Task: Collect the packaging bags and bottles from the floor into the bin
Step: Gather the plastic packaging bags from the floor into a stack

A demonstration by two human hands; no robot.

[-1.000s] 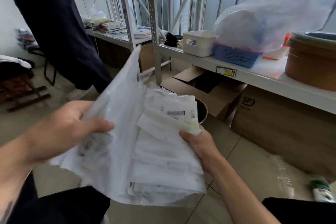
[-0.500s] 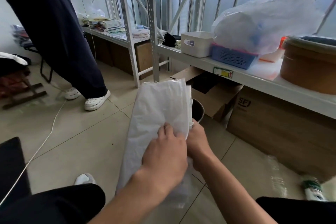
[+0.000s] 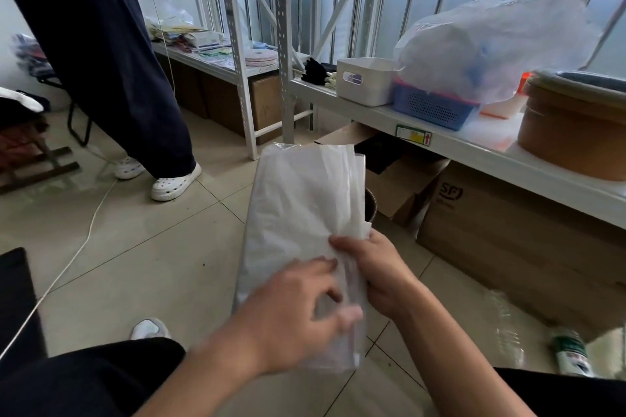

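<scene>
A folded stack of white packaging bags (image 3: 298, 213) stands upright in front of me above the tiled floor. My right hand (image 3: 376, 267) grips its right edge, thumb on the front. My left hand (image 3: 298, 311) lies on the lower front of the stack, fingers pressed against it and blurred. Behind the stack, the dark rim of the bin (image 3: 371, 205) peeks out on the floor. A clear plastic bottle (image 3: 508, 332) lies on the floor at lower right, and a bottle with a green-and-white label (image 3: 570, 352) lies beside it.
A white metal shelf (image 3: 457, 145) runs along the right, with cardboard boxes (image 3: 515, 234) beneath. A person in dark trousers (image 3: 101, 61) and white shoes stands at left. A white cable (image 3: 84, 244) crosses the floor. My dark-clothed knees fill the bottom.
The bags were spread open between both hands; they have since been folded into a narrow upright stack. My left hand has slid lower down its front.
</scene>
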